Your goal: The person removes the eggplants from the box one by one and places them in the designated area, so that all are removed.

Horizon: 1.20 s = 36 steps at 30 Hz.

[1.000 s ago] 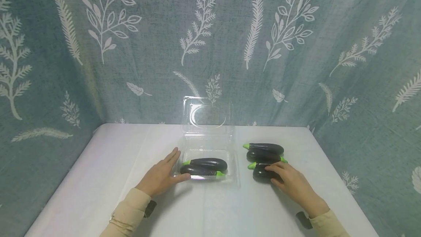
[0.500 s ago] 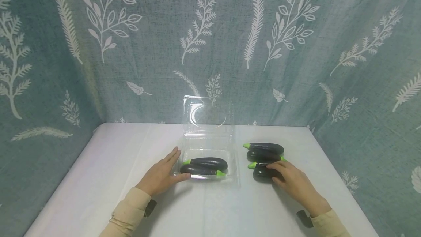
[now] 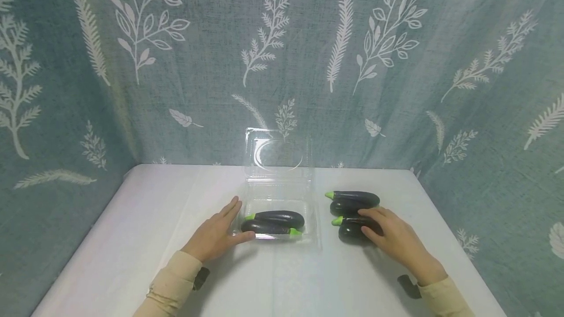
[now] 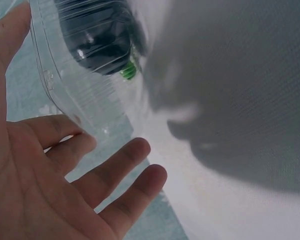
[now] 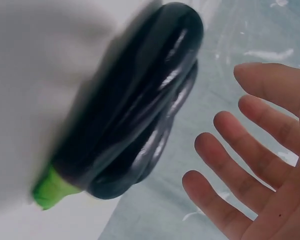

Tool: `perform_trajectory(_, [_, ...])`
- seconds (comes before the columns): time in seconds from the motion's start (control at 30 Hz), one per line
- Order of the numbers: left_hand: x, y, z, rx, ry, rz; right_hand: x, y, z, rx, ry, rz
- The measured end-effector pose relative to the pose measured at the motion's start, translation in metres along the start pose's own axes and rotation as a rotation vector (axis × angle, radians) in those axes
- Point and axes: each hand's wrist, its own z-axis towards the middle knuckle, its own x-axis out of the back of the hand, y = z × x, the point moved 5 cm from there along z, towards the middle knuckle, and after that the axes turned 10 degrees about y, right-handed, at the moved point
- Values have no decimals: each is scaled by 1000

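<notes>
A clear plastic clamshell box [image 3: 310,194] stands with its lid [image 3: 277,158] raised at the back. Two dark eggplants [image 3: 279,218] lie inside it, their green stems pointing opposite ways. My left hand [image 3: 213,238] rests at the box's front left corner, fingers spread and thumb at the front rim; in the left wrist view fingertips touch the box wall [image 4: 85,95]. To the right lie several more eggplants [image 3: 354,197] in a row. My right hand [image 3: 394,236] hovers over the nearest ones, fingers spread; the right wrist view shows a gap between it and the eggplants [image 5: 135,105].
A white cloth covers the table [image 3: 291,283]. Green-blue curtains [image 3: 211,87] with white leaf patterns enclose it at the back and both sides. The raised lid stands close to the back curtain.
My right hand has shifted slightly right and its fingers have opened wider over the nearest eggplants. The left hand, the box and the eggplants appear unmoved.
</notes>
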Motion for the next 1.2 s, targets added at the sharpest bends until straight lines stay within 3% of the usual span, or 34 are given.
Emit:
perform_trajectory(0.4, [0, -2, -1, 7, -3, -7, 7, -29, 25, 84, 104, 117])
perform_trajectory(0.7, [0, -1, -1, 6, -5, -4, 4, -56, 46, 77, 53, 189])
perform_trajectory(1.2, [-1, -1, 0, 5, 6, -8, -27, -92, 69, 50, -36, 254])
